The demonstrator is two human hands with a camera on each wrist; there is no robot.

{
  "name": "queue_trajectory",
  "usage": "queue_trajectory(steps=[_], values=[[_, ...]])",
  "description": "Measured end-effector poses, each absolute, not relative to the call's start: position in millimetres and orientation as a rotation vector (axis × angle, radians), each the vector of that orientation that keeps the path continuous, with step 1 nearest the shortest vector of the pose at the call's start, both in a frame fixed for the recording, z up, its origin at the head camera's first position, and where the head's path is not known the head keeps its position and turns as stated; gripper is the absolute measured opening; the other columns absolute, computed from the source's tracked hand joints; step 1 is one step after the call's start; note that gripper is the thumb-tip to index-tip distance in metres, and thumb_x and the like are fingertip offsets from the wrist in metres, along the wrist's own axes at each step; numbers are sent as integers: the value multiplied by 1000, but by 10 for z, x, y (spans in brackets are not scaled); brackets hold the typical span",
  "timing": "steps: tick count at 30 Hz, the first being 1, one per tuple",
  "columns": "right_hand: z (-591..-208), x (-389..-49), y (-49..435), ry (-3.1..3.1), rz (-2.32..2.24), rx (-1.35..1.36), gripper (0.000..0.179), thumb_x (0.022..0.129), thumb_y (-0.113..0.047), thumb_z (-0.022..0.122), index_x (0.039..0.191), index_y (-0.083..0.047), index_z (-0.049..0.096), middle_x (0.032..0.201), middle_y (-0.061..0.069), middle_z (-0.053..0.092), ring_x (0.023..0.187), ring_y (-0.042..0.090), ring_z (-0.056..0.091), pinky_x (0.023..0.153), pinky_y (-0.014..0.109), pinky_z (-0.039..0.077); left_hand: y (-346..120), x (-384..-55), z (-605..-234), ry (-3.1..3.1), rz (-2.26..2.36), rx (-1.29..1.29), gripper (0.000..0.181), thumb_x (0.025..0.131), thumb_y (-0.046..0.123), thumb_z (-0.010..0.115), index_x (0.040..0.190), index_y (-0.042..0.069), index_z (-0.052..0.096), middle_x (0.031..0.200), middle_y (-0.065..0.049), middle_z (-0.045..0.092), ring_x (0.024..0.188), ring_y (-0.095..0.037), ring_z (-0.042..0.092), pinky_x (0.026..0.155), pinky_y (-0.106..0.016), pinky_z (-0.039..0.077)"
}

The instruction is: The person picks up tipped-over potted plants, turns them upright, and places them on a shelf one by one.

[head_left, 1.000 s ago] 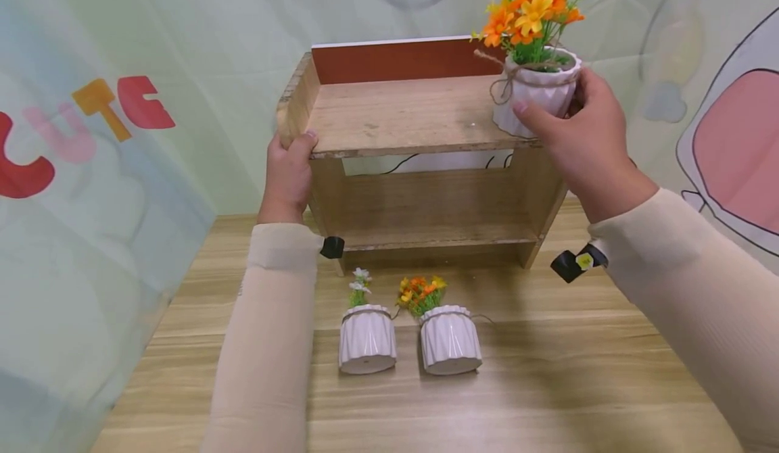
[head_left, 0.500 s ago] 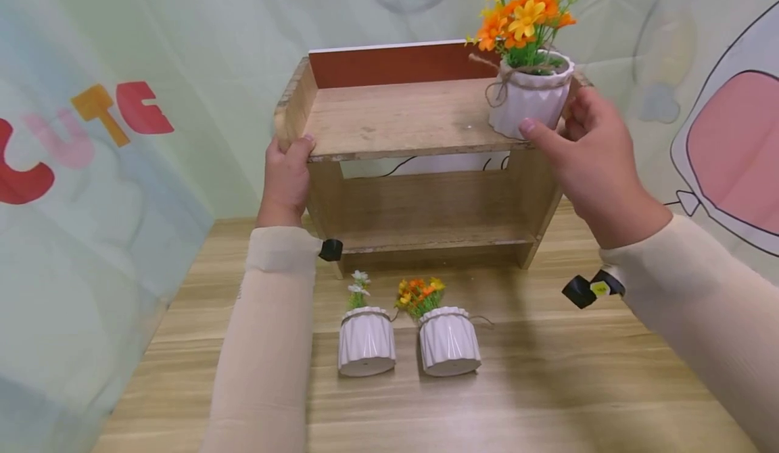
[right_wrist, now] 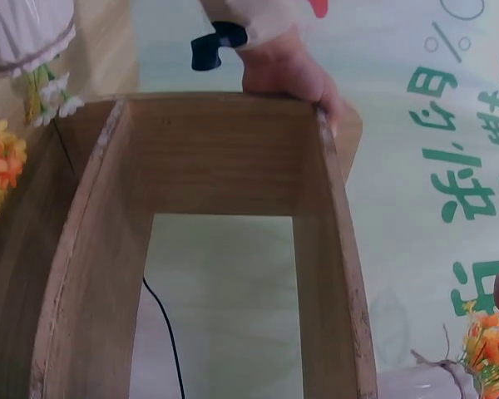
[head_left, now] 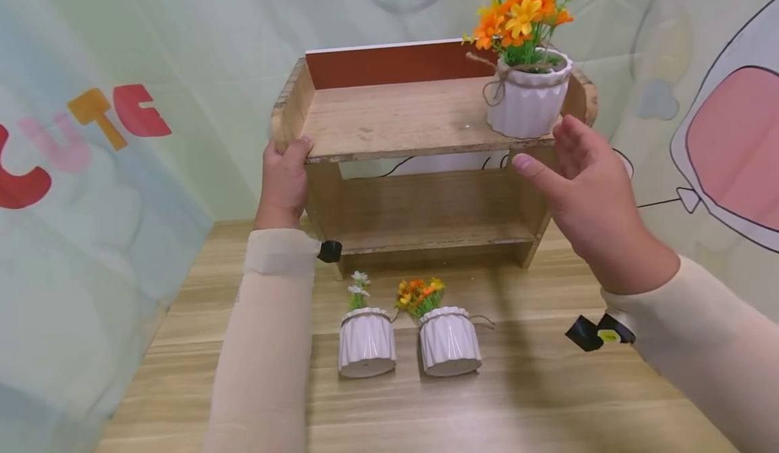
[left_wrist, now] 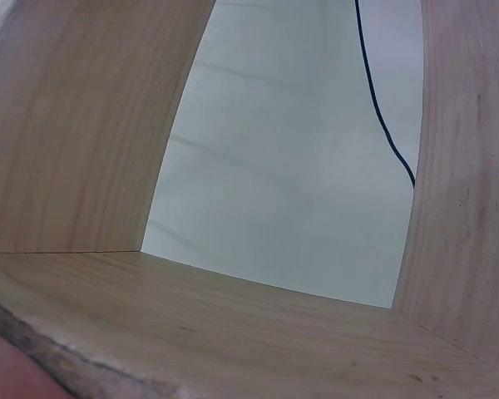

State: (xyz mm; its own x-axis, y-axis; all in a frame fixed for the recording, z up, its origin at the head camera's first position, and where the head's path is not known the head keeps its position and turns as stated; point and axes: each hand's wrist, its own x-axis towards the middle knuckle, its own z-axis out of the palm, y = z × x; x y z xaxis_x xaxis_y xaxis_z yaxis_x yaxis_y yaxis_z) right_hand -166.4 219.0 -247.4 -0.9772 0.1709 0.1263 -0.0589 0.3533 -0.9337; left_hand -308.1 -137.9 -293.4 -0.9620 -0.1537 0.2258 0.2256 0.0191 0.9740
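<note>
A small two-tier wooden shelf [head_left: 377, 116] stands on the table. At its upper left corner my left hand [head_left: 286, 181] grips the board, thumb over the front edge; the right wrist view also shows this hand [right_wrist: 289, 73]. A white fluted pot of orange and yellow flowers [head_left: 528, 105], tied with twine, stands upright at the right end of the top board. My right hand [head_left: 590, 196] is held just below and right of that pot, thumb and fingers spread, holding nothing. The left wrist view looks into the shelf's open bay, its side panel [left_wrist: 75, 125] at left.
Two more white pots lie tipped on the wood-grain table [head_left: 243, 372] before the shelf: one with white flowers [head_left: 367, 345], one with orange flowers [head_left: 450, 345]. A thin black cable [left_wrist: 382, 120] hangs behind the shelf. A printed cloth backdrop [head_left: 182, 20] surrounds the table.
My right hand has let go of the flower pot and drawn back down and to the right, its fingers opening. The pot stays on the top board; the left hand keeps its grip.
</note>
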Motion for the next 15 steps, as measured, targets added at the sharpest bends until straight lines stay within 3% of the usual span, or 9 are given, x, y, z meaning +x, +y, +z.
queue_trajectory(steps=[11,15], values=[[-2656,-1438,2129,-2453,1729,-13,104,96,-43,77,171,-20,10,176,-8,17,161,13,18,129,43,22,-1390,-3111,-2963,-2008,-2022,-82,58,100,29,55,155,11,47,153,-11,51,135,-19,50,119,-29,36],[-2751,-1384,2118,-2463,1746,-13,103,96,-42,78,171,-19,11,175,-7,18,161,14,19,129,45,23,-1379,-3111,-2951,-2039,-2019,-51,63,101,32,55,160,13,40,159,-10,46,140,-19,46,122,-30,33]])
